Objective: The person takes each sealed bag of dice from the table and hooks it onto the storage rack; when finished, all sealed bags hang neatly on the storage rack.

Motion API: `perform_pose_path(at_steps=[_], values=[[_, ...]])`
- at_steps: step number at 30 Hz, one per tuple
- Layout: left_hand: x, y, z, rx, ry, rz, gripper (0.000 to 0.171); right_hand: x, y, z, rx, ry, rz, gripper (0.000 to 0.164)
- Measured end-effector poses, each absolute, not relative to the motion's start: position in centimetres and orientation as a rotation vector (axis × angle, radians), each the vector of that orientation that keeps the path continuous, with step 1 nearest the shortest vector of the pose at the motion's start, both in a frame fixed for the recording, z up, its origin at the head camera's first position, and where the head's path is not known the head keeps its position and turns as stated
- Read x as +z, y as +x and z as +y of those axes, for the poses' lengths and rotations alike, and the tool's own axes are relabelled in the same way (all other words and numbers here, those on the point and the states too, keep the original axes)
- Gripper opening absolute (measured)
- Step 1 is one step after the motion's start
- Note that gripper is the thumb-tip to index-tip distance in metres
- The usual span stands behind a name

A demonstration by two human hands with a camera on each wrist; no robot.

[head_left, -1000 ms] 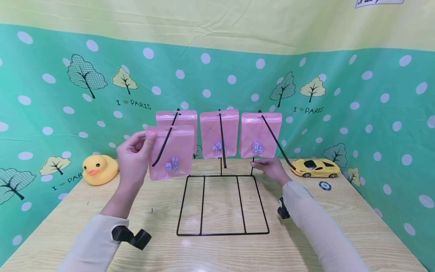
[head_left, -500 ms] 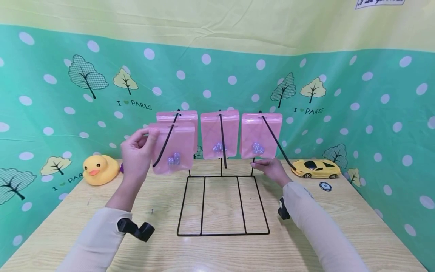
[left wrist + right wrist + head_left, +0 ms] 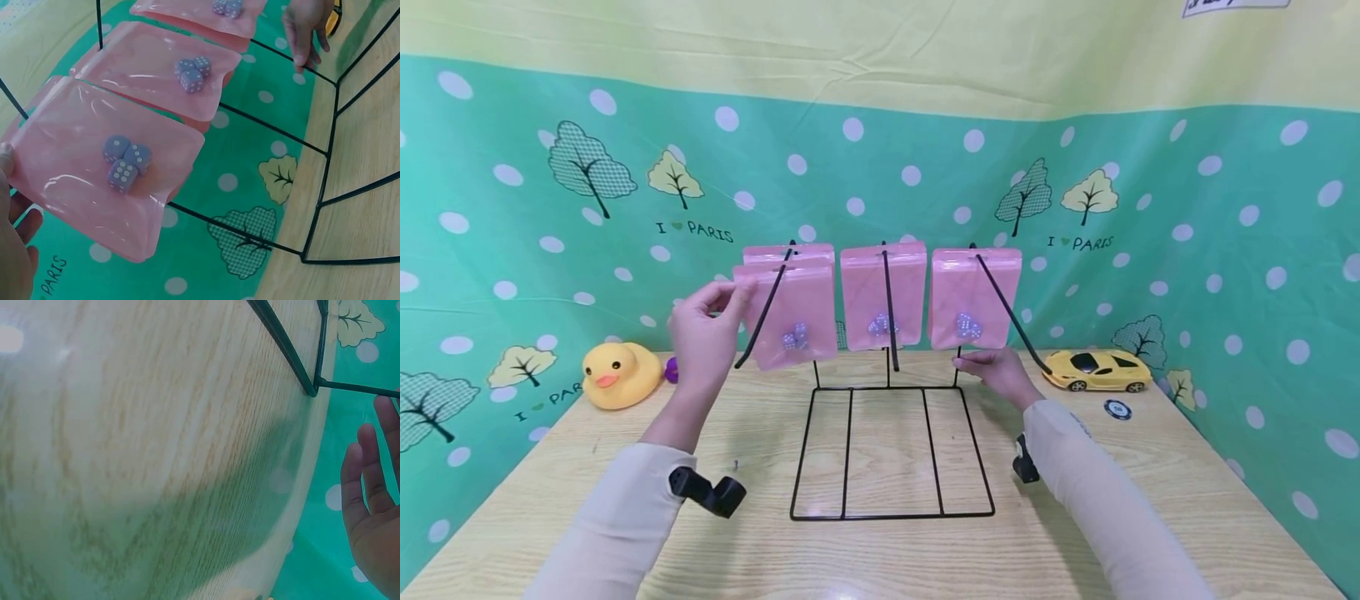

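My left hand (image 3: 707, 325) pinches the top left corner of a pink zip bag (image 3: 808, 304). This bag is threaded on the left prong (image 3: 762, 325) of a black wire display rack (image 3: 892, 517), just in front of another pink bag (image 3: 756, 250). Three pale purple dice (image 3: 127, 161) show through its film in the left wrist view. My right hand (image 3: 1000, 372) holds the rack's right upright between thumb and fingers, low behind the right prong. More pink bags with dice hang from the middle prong (image 3: 891, 312) and the right prong (image 3: 1011, 317).
A yellow rubber duck (image 3: 619, 375) sits at the back left, a purple thing (image 3: 671, 370) beside it. At the back right stand a yellow toy car (image 3: 1097, 371) and a round chip (image 3: 1117, 410). A patterned green cloth (image 3: 910, 200) walls in the wooden table (image 3: 737, 550).
My left hand has pushed the front bag back along the left prong, up and slightly right, closer to the bag behind it. The right hand has stayed on the upright.
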State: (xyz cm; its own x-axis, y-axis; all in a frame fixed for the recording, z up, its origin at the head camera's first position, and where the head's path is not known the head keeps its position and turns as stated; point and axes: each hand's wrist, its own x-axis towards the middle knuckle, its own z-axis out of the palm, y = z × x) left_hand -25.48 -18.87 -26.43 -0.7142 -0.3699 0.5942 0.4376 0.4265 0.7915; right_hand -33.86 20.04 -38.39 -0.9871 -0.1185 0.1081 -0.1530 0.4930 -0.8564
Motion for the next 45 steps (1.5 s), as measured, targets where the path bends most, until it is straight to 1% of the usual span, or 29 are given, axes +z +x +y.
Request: perform_pose_path(at_steps=[9,24,37,45], values=[[-25.8,-26.5,-18.7,-1.154,-0.024,-1.994,0.044,-38.2,-33.8,20.1,1.564,0.227,-2.688,0.037],[-25.0,-27.2,-18.6,-0.942,0.048,-2.138,0.052,-38.3,-33.9,20.1,1.539,0.221,-2.701,0.038],[-24.7,-27.6,-18.8,-0.835,0.054,-2.208,0.056,-38.2,-33.8,20.0,1.548,0.212,-2.703,0.038],[-25.8,-28.0,-19.0,-0.874,0.022,-2.191,0.052,-38.7,-34.0,20.0,1.521,0.22,-2.706,0.037]])
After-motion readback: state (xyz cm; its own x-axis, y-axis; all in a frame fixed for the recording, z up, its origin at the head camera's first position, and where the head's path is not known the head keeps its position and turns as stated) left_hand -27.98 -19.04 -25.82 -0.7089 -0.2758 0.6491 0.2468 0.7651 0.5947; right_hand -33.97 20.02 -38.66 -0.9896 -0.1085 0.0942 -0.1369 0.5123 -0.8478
